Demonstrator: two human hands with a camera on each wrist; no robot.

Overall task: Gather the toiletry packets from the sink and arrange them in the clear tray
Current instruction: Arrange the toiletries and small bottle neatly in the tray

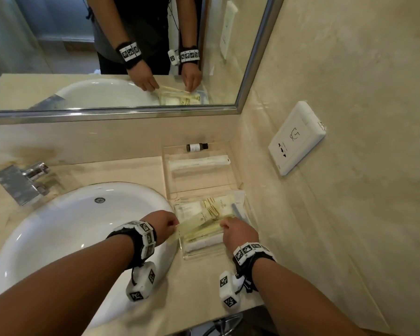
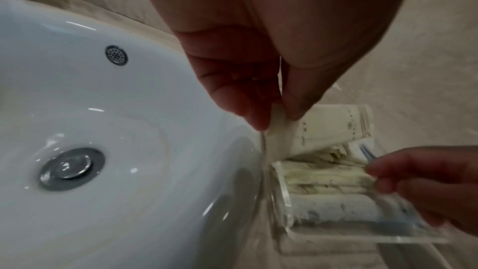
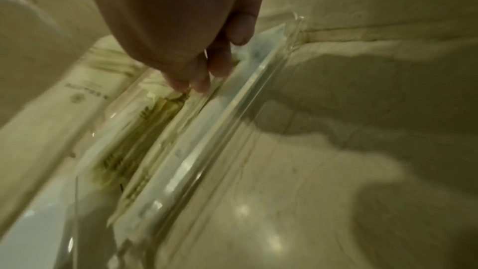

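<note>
Right of the white sink [image 1: 58,234], a clear tray [image 1: 204,257] holds several cream toiletry packets [image 1: 218,206] and a white roll [image 1: 204,243] along its front. My left hand [image 1: 176,225] pinches the left end of a long cream packet [image 1: 197,224], which lies slanted over the tray's left wall. The left wrist view shows thumb and finger of that hand [image 2: 274,122] closed on the packet [image 2: 323,130]. My right hand [image 1: 224,225] holds the right end of the packet stack [image 2: 323,177] inside the tray [image 2: 362,236]. Its fingertips [image 3: 196,85] point down onto the packet edges. No packets show in the basin [image 2: 129,191].
Behind the tray stands a second clear tray [image 1: 170,170] with a small dark bottle [image 1: 197,147] and a long white packet [image 1: 199,162]. A chrome faucet [image 1: 22,180] sits at the back left. A wall socket [image 1: 296,139] and a mirror [image 1: 107,57] close in the corner.
</note>
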